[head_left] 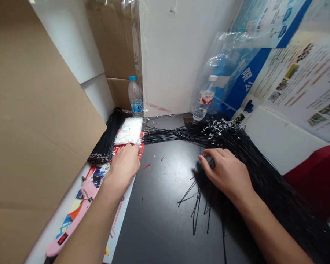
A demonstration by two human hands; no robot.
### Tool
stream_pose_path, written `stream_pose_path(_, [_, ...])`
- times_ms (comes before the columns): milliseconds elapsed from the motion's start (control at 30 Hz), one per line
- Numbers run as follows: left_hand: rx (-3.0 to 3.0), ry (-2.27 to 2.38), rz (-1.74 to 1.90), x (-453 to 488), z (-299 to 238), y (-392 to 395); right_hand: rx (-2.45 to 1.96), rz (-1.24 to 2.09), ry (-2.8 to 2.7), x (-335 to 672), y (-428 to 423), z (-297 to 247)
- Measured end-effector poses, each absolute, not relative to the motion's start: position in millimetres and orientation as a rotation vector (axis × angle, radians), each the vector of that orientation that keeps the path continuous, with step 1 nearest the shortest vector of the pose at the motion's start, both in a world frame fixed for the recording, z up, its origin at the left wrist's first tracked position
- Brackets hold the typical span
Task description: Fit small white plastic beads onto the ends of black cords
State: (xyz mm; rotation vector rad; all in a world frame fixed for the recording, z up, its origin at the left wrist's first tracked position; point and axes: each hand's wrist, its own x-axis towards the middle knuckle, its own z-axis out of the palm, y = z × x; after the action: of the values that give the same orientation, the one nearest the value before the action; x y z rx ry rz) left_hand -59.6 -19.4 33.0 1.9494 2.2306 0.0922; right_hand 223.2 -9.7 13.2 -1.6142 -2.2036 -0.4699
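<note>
Black table (159, 212), right hand (228, 172) flat on wires (266, 176)

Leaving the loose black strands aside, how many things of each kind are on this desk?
Clear plastic water bottles: 2
Clear bag of small white plastic pieces: 1
Pink plastic hand tool: 1
Bare hands: 2, left hand, right hand
Total: 6
</note>
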Motion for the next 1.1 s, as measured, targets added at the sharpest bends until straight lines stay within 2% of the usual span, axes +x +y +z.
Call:
stream_pose_path(233, [1.883, 2.26, 0.063, -58, 29, -13, -1.518, -0.242, -2.333, 203, -19, 18])
stream_pose_path(333, [1.9, 2.288, 0.038, -56, 31, -14, -1.382, -0.111, -2.568, 170, -16, 35])
stream_pose_path(467, [1.948, 2.333, 0.179, -50, 34, -17, -1.283, -0.12, -2.743, 116, 17, 48])
stream_pose_path(700, [1.961, 2.259, 0.389, -44, 33, -16, -1.304, -0.023, -2.691, 71, 73, 20])
stream_pose_path(933, [1.873, 1.914, 0.885, -44, 22, -10, -1.216, 0.124, -2.443, 76, 78, 12])
stream_pose_path(1033, [1.524, 1.519, 1.156, -40, 19, -7, -0.946, 0.411, -1.961, 86, 83, 35])
stream_pose_path(1100, [1.211, 1.233, 1.248, -33, 20, -7, -0.738, 0.496, -1.607, 102, 79, 70])
